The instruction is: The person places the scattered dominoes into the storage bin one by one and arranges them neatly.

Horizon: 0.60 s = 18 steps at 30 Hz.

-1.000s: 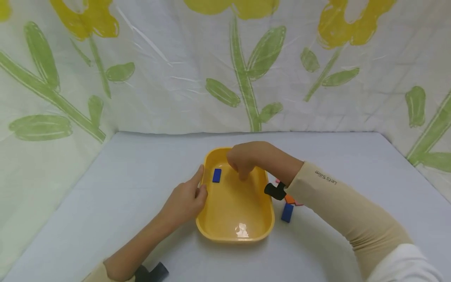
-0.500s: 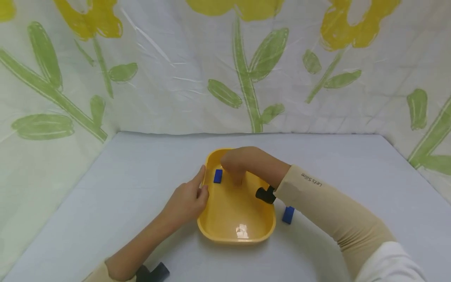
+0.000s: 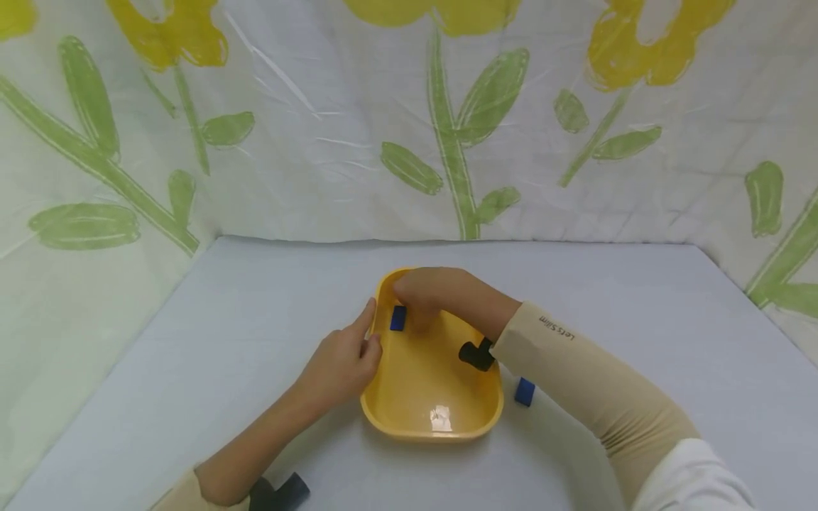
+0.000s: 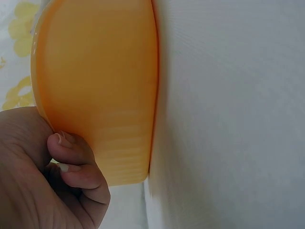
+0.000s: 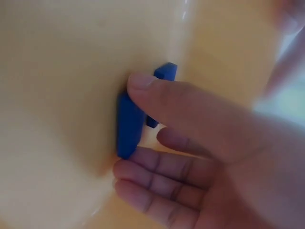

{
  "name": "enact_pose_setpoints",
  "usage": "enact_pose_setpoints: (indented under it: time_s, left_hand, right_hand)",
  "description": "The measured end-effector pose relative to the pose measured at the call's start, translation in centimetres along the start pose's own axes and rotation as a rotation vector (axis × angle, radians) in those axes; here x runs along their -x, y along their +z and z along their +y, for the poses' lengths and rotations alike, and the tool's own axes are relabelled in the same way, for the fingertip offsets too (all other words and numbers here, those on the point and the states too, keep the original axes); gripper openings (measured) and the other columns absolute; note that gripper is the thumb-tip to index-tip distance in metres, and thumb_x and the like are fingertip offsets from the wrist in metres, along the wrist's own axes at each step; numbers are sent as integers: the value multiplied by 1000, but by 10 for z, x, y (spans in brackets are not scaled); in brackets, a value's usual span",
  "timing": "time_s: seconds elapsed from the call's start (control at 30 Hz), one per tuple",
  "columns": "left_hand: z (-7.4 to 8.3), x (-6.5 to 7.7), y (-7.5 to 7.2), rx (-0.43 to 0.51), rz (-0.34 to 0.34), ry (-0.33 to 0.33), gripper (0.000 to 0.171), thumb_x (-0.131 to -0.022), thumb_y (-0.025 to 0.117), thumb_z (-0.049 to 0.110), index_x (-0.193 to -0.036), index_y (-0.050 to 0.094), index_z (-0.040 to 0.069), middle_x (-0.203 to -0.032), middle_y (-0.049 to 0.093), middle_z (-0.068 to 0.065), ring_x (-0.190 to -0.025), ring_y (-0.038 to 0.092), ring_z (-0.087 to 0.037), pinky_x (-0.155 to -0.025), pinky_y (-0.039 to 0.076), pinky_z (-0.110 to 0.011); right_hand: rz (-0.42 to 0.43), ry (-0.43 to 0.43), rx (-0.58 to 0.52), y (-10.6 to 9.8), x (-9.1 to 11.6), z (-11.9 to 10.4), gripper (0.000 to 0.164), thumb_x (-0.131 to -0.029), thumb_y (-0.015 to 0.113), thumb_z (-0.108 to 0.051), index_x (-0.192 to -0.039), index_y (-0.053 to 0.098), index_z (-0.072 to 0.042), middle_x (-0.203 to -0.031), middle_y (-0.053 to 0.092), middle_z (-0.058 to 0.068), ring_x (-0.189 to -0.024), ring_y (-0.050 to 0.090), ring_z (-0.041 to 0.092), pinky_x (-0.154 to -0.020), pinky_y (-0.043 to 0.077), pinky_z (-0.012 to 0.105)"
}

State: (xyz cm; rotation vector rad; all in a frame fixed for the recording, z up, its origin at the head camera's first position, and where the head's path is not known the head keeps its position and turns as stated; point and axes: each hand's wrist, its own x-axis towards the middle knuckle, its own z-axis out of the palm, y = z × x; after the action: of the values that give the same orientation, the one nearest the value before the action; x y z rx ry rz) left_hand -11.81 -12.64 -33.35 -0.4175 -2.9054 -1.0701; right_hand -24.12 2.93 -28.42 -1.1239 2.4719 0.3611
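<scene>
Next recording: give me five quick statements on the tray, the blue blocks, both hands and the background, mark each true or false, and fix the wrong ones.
1. The left hand holds the left side of the yellow tray. True.
2. The right hand is outside the yellow tray, touching nothing. False: it is inside, pinching a blue block.
3. A second blue block lies in the yellow tray. True.
4. The outer blue block sits to the left of the yellow tray. False: it lies to the right, on the table.
5. Yellow flowers show on the backdrop behind the table. True.
</scene>
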Motion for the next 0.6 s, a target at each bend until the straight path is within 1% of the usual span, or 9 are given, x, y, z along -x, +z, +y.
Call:
enact_pose_setpoints:
  time_s: [0.07,0.17,0.3,0.47,0.6]
  left_hand:
    - [0,-1,1,-3,-1,6,61,-99,48,14,-156,29,-2,-51,37,6,-43,31,-7,-43,31,-24]
    - [0,-1,1,-6,2,6,61,-99,48,14,-156,29,-1,-51,37,6,-43,31,-7,-43,31,-24]
    - [0,-1,1,-8,5,6,61,-99,48,14,-156,30,-2,-52,37,7,-43,31,-7,-43,32,-25]
    - [0,-1,2,-8,9,13,61,-99,48,14,-155,30,-2,-52,36,7,-43,30,-6,-43,31,-24]
    - [0,-1,1,5,2,1,61,-99,48,14,-155,30,-2,-51,36,7,-42,30,-7,-43,30,-24]
  right_hand:
    - [15,-25,2,1,-1,1,14,-84,70,-15,-93,62,-11,-71,47,-4,-66,44,14,-62,39,25]
    - [25,-38,-16,2,-2,2,12,-83,71,-13,-89,60,-11,-69,44,-4,-64,42,14,-60,37,25]
    - [39,-58,-64,3,-3,3,15,-85,72,-13,-97,64,-9,-71,44,-4,-68,42,14,-63,37,25]
    - [54,-74,-116,4,-6,5,26,-86,75,-18,-108,66,-7,-76,48,-4,-75,45,15,-70,38,25]
    - [73,-85,-118,6,-8,6,31,-84,77,-19,-112,65,-11,-81,52,-4,-79,48,15,-73,40,25]
